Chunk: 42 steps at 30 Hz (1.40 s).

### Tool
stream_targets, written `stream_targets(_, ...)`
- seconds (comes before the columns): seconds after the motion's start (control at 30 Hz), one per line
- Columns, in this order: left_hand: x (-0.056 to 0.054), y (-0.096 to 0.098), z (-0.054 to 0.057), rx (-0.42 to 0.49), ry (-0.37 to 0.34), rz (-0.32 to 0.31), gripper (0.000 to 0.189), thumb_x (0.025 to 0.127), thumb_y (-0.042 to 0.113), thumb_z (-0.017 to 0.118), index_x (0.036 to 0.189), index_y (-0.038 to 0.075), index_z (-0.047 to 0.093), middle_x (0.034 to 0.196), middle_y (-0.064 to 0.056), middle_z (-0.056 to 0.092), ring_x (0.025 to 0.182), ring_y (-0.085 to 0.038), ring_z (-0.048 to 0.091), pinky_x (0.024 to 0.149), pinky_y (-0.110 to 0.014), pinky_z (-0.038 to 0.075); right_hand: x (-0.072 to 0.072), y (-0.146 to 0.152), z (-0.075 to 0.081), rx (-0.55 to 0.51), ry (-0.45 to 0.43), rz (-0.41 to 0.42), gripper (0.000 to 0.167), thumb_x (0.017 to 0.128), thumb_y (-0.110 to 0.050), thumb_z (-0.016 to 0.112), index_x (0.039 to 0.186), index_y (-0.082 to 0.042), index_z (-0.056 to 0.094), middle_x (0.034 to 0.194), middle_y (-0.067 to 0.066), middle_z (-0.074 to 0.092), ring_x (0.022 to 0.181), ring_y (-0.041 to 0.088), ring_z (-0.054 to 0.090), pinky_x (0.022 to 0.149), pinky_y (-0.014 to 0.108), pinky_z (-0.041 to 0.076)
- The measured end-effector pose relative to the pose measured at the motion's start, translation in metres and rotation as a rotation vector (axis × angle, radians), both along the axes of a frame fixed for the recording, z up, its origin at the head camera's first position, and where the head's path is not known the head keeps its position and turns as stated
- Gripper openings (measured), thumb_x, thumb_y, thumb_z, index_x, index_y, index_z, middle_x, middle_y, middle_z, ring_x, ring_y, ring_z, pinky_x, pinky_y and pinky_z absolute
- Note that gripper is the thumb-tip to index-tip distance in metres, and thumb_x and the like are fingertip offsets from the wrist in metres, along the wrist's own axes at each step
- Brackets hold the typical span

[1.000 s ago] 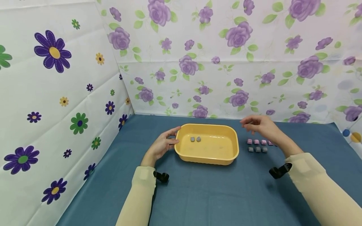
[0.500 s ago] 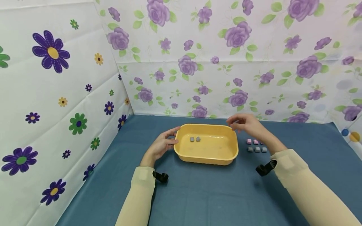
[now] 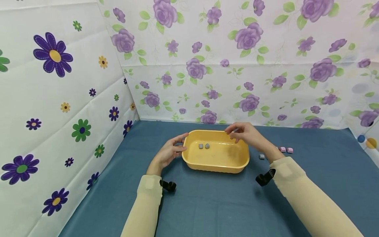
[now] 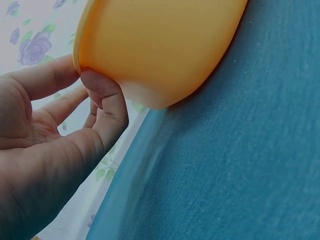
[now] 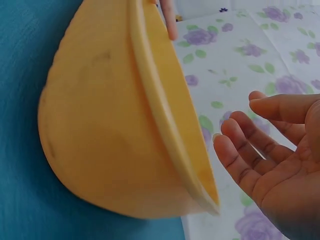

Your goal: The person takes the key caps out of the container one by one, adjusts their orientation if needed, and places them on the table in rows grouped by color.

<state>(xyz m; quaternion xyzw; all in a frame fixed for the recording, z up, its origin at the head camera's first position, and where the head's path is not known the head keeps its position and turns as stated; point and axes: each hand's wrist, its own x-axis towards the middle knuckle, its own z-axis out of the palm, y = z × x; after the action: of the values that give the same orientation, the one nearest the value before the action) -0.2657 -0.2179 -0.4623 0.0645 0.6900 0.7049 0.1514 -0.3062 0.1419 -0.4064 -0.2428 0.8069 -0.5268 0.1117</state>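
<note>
A yellow plastic tray [image 3: 215, 168] stands on the blue cloth. My left hand [image 3: 167, 152] pinches its left rim, with the thumb outside, as the left wrist view shows. Inside, left of the middle, lie two small grey blocks; one [image 3: 201, 146] looks square, the other [image 3: 207, 146] more pointed. Over the tray's back right corner hovers my right hand [image 3: 245, 133]. Its fingers [image 5: 229, 150] are loosely bent and apart, and nothing shows between them in the right wrist view. The fingertips point toward the tray's inside.
Right of the tray, partly hidden by my right forearm, are small pink blocks [image 3: 282, 149] and a grey block [image 3: 262, 156]. Blue cloth [image 3: 201, 204] covers the table. Flowered sheets [image 3: 192, 42] stand behind and to the left. A black strap device sits on each wrist.
My right hand has moved left from above the block rows to over the tray's back right part. More blocks are now covered by the forearm. The left hand stays on the rim.
</note>
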Motion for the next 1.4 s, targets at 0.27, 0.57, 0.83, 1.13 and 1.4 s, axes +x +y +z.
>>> stream_targets(0.27, 0.0, 0.0, 0.0, 0.003, -0.004, -0.003, 0.064, 0.102, -0.003, 0.06, 0.16, 0.018, 0.044, 0.126, -0.014, 0.044, 0.09, -0.019, 0.06, 0.076, -0.028, 0.053, -0.001, -0.02, -0.013, -0.046, -0.018, 0.052, 0.026, 0.104, -0.004, 0.061, 0.127, 0.006, 0.068, 0.131, 0.031, 0.061, 0.105, 0.051, 0.063, 0.086, 0.059, 0.056)
stream_targets(0.57, -0.001, 0.001, 0.0, -0.007, 0.007, -0.003, 0.064, 0.102, -0.003, 0.06, 0.16, 0.019, 0.044, 0.126, -0.013, 0.045, 0.094, -0.022, 0.058, 0.077, -0.028, 0.054, 0.0, -0.038, -0.018, -0.077, -0.063, 0.07, 0.03, 0.104, -0.004, 0.061, 0.13, 0.011, 0.064, 0.133, 0.027, 0.061, 0.115, 0.049, 0.061, 0.093, 0.064, 0.052)
stream_targets(0.83, 0.0, 0.0, 0.0, -0.004, 0.007, -0.001, 0.064, 0.102, -0.002, 0.06, 0.16, 0.019, 0.044, 0.125, -0.012, 0.045, 0.096, -0.021, 0.058, 0.077, -0.028, 0.054, -0.001, -0.054, -0.025, -0.067, -0.115, 0.069, 0.029, 0.104, -0.003, 0.059, 0.13, 0.01, 0.064, 0.135, 0.027, 0.06, 0.119, 0.048, 0.059, 0.097, 0.063, 0.05)
stream_targets(1.13, 0.0, -0.002, -0.002, 0.008, 0.012, -0.001, 0.063, 0.102, -0.003, 0.06, 0.16, 0.019, 0.045, 0.128, -0.014, 0.045, 0.094, -0.02, 0.062, 0.076, -0.029, 0.054, -0.005, -0.066, -0.032, -0.071, -0.141, 0.055, 0.031, 0.103, -0.003, 0.06, 0.131, 0.009, 0.064, 0.135, 0.026, 0.061, 0.121, 0.044, 0.06, 0.099, 0.059, 0.051)
stream_targets(1.4, 0.0, -0.001, -0.001, 0.0, 0.007, -0.003, 0.063, 0.103, -0.002, 0.06, 0.16, 0.02, 0.045, 0.129, -0.015, 0.045, 0.097, -0.022, 0.061, 0.078, -0.03, 0.054, -0.006, -0.074, -0.04, -0.051, -0.138, 0.039, 0.03, 0.102, 0.001, 0.06, 0.131, 0.009, 0.065, 0.135, 0.026, 0.061, 0.121, 0.041, 0.061, 0.1, 0.055, 0.052)
